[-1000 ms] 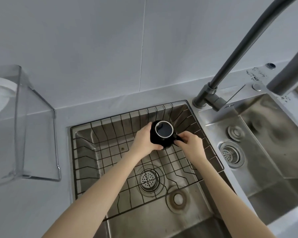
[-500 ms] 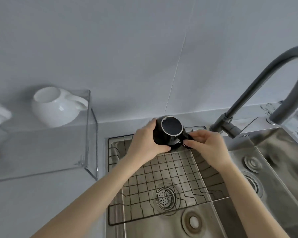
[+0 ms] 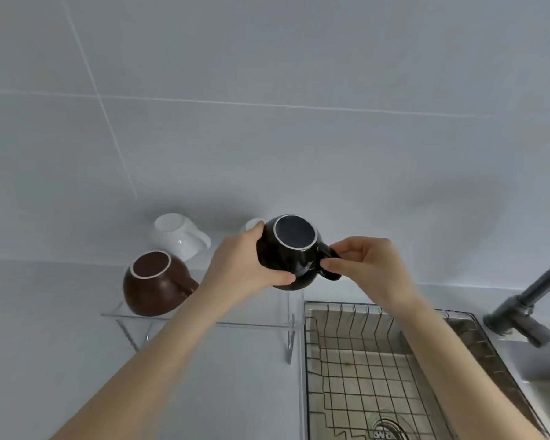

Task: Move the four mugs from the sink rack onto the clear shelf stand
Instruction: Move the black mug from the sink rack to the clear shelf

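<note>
pale grey wall tiles [image 3: 267,122] fill the room behind a light tabletop [image 3: 45,312], with a steel sink [image 3: 346,369] set into it on the right and a dark faucet [image 3: 527,300] at the far right. a black wire sink rack [image 3: 362,360] sits in the sink, with no mug on the part in view. left of the sink stands the clear shelf stand [image 3: 204,322]. on it a brown mug [image 3: 154,285] rests upside down at the front left, a white mug [image 3: 178,238] upside down behind it, and a sliver of another white mug [image 3: 251,224] peeks out behind the left hand [image 3: 245,268].

a black mug [image 3: 291,252] is held upside down in the air above the right end of the stand, base toward the viewer with a pale unglazed ring. the left hand is wrapped around its body, thumb in front. the right hand [image 3: 365,265] pinches the handle between fingertips and thumb. no brand, label or writing can be read on any mug.
</note>
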